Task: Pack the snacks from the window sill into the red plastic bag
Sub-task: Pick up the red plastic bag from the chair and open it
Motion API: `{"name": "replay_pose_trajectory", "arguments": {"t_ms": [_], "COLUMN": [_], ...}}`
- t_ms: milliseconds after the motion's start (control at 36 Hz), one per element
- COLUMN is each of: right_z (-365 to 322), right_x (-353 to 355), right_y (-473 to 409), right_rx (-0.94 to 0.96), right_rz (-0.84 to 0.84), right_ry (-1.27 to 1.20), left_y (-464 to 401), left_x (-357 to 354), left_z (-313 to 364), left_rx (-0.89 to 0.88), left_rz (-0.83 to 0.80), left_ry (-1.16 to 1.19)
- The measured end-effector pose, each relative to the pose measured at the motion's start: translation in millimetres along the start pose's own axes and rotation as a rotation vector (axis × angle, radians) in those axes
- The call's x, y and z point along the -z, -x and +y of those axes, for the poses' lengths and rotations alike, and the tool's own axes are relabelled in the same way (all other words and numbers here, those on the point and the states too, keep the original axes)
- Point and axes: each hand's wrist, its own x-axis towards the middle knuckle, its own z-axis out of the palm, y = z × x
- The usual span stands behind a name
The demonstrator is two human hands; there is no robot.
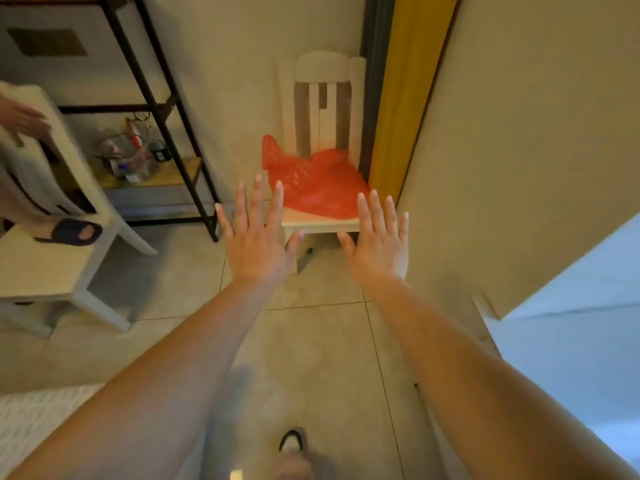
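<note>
Two hands are out ahead of me, palms down, fingers straight and spread, and neither has hold of anything. My left hand [258, 240] hovers in front of the near left corner of the white chair [322, 77]; my right hand [379, 239] hovers in front of its near right corner. I judge they are held wide like this because the next step is to take the bag by two sides and open its mouth.

On the chair's seat lies the red plastic bag [313, 181], crumpled and slack, covering most of the seat and touching the backrest slats. Its long axis runs across the seat, from a peak sticking up at the chair's left side down to a flatter spread at the near right. I cannot tell where its opening faces.

No snacks or window sill show in this view. Right of the chair hangs a yellow curtain [407, 81]; left of it stands a black metal shelf [166, 109] with clutter. Further left of the chair, another person's foot in a dark slipper [71, 232] rests on a second white chair.
</note>
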Motion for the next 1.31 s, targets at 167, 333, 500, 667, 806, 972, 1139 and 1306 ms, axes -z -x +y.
{"name": "replay_pose_trajectory", "arguments": {"t_ms": [167, 333, 500, 667, 806, 972, 1139, 1306], "right_z": [-8.2, -23.9, -34.1, -23.1, -9.5, 7.9, 25.4, 34.0], "right_x": [-53.6, -94.6, -116.8, -134.9, -152.2, -167.5, -184.0, -190.9], "right_y": [-38.2, -79.2, -118.7, -173.5, -233.3, -306.8, -371.3, -425.2], "right_rx": [-0.056, -0.085, -0.096, -0.077, -0.034, 0.039, 0.103, 0.122], "right_rz": [-0.155, -0.286, -0.374, -0.418, -0.448, -0.563, -0.602, -0.638], "right_ry": [0.051, 0.078, 0.056, 0.053, 0.063, 0.062, 0.050, 0.010], "left_y": [-30.8, -64.5, -101.9, -147.2, -195.9, -254.0, -301.9, -348.1], "left_x": [-56.5, -104.7, -136.4, -161.6, -187.9, -216.9, -243.4, -268.0], "left_z": [-29.5, -51.9, -61.6, -56.2, -47.7, -26.6, -9.0, -10.0], "left_rx": [-0.009, -0.047, -0.044, -0.087, -0.102, -0.069, -0.010, 0.051], "left_rz": [-0.137, -0.286, -0.408, -0.462, -0.471, -0.490, -0.527, -0.576], "left_ry": [-0.013, 0.025, 0.024, 0.009, -0.033, -0.048, -0.054, -0.044]}}
